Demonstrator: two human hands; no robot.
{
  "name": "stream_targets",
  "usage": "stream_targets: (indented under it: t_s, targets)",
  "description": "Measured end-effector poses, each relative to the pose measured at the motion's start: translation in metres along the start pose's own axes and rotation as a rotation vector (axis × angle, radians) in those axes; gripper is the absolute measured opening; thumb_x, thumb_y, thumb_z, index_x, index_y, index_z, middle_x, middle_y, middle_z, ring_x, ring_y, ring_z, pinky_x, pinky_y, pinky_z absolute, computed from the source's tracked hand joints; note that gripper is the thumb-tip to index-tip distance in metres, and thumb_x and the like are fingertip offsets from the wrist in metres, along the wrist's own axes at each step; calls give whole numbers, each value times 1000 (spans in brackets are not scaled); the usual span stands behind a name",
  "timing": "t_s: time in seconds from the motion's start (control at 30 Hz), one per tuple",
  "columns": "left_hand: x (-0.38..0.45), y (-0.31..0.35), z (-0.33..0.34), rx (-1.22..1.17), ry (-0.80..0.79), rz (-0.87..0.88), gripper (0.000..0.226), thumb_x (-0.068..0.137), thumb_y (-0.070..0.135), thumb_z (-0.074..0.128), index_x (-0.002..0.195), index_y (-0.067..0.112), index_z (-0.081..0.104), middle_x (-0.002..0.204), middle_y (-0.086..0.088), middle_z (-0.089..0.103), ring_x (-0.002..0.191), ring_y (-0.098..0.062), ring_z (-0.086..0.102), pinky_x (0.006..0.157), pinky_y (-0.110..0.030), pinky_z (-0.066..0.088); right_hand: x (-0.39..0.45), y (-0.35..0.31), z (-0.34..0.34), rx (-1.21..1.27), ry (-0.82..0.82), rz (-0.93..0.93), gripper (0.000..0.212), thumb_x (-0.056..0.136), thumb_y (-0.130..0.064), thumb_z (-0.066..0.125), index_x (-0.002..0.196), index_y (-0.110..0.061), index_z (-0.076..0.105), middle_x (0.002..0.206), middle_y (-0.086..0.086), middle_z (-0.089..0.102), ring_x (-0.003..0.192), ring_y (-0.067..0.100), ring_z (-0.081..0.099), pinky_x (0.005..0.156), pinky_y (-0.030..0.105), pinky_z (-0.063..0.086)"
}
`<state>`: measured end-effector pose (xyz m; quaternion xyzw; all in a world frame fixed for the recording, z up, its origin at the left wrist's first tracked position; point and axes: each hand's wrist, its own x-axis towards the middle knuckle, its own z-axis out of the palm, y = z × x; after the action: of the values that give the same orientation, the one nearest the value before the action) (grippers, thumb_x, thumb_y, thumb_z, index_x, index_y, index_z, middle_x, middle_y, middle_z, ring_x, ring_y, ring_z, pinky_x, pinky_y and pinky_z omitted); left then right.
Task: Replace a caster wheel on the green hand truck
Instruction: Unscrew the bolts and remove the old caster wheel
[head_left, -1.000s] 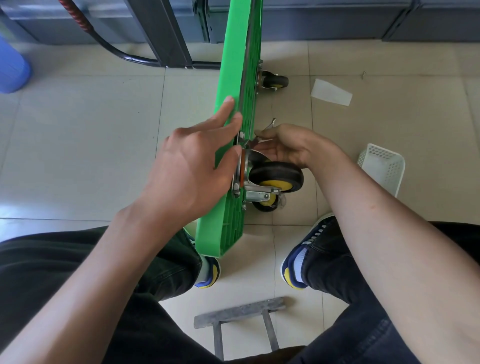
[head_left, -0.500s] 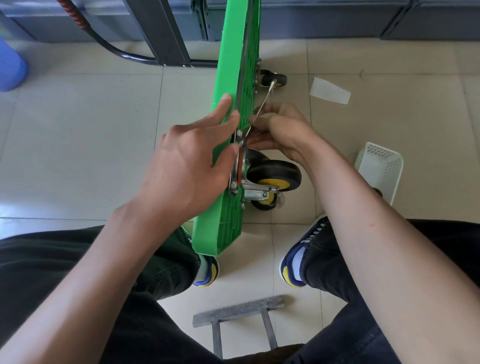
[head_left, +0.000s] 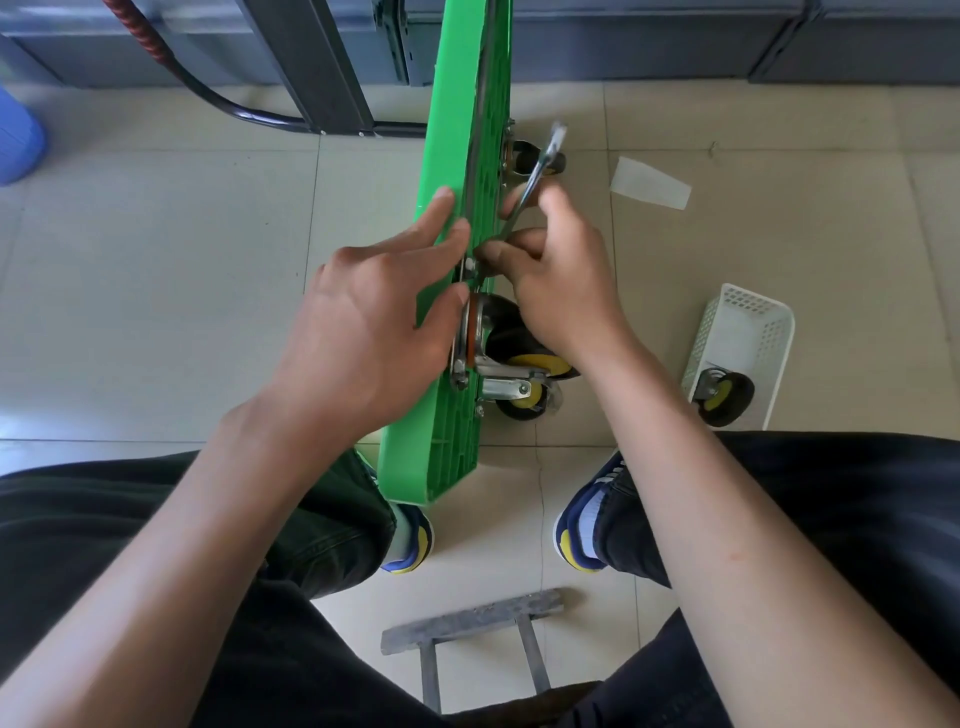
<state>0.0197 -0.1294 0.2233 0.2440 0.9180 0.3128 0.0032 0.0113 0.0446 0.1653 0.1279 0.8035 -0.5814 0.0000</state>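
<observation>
I braced my left hand (head_left: 358, 332), fingers flat, on the upended green plastic hand truck (head_left: 457, 218) to steady it — my right hand (head_left: 556, 280) gripped the slim steel wrench (head_left: 535, 179) just above the black-and-yellow caster wheel (head_left: 519, 353).

Pale glossy floor tiles (head_left: 156, 312) spread around my grip. Beyond it dark grey cabinets (head_left: 675, 36) line the wall; far left stands a blue container (head_left: 15, 140).
</observation>
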Motion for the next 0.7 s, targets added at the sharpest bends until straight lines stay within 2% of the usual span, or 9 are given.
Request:
stream_targets:
  t_s: [0.07,0.13,0.33,0.43,0.53,0.63,0.7]
  targets:
    - [0,0,0,0,1,-1,42,92,23,59,134,17,66,152,2,48,50,14,47,68,-40,58,-10,0,0,-20,25,-51,23,96,-9,68,106,-22,51,87,2,77,79,15,74,73,37,59]
    - [0,0,0,-1,-1,2,42,93,23,59,134,17,66,152,1,48,48,12,47,66,-39,57,-18,3,0,-61,24,-119,24,95,-6,67,107,-21,52,89,2,76,80,10,73,74,33,59]
    - [1,-1,0,3,3,25,41,92,22,59,132,15,66,151,-1,49,49,10,49,62,-41,58,-30,15,0,-158,5,-227,15,99,-10,63,112,-13,56,90,11,75,82,24,74,71,46,60]
    - [1,-1,0,3,5,24,42,92,23,59,133,16,66,151,0,48,50,12,49,65,-41,58,-32,15,0,-168,0,-244,17,100,-9,62,114,-13,54,92,11,75,84,22,75,72,46,60]
    - [1,0,-1,-3,10,13,42,92,24,59,133,16,66,151,1,48,48,10,49,64,-42,59,-33,15,-4,-133,8,-247,19,100,-7,62,107,-20,51,96,10,75,87,20,75,76,44,61]
    - [1,0,-1,8,-3,19,42,93,23,59,135,15,64,152,0,47,46,10,47,63,-38,57,-31,19,-11,-78,81,-210,23,98,-4,64,105,-21,50,98,1,74,92,8,73,85,31,60]
    - [0,0,0,16,-11,22,43,94,21,60,136,15,63,153,-1,46,45,11,46,64,-33,54,-28,21,-16,-58,128,-185,24,97,-3,66,108,-19,51,94,-8,72,90,-3,71,82,17,55]
